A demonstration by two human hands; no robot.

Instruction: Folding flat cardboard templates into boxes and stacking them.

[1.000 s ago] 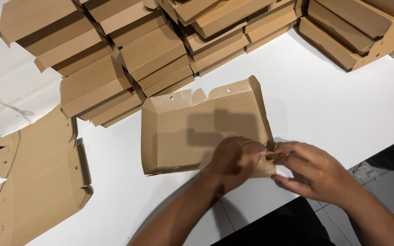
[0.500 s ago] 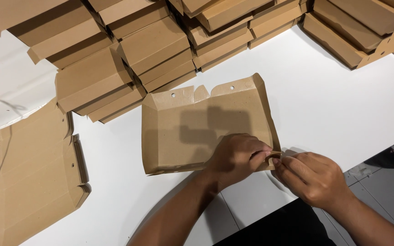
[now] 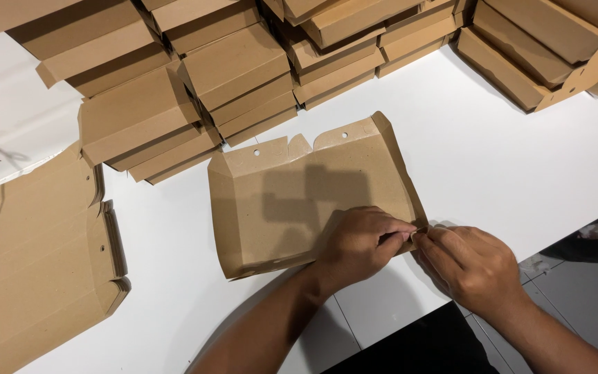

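A flat brown cardboard box blank (image 3: 299,201) lies in the middle of the white table (image 3: 506,159), its flaps partly creased up along the edges and two small punched holes near its far edge. The left hand (image 3: 358,246) rests on the blank's near right corner, at about 4 o'clock from the blank's centre, with its fingers (image 3: 392,232) curled and pinching the corner flap. The right hand (image 3: 472,266) sits just beside it at 3 o'clock, its fingers (image 3: 430,239) meeting the left fingertips and pinching the same corner of the card; both hands are closed on the blank. At 12 o'clock from the blank, rows of folded cardboard boxes (image 3: 237,69) are stacked along the far side of the table, reaching round to 1 o'clock and 10 o'clock. At 9 o'clock, well apart from the hands, lies a pile of unfolded blanks (image 3: 36,263) at the table's left edge.
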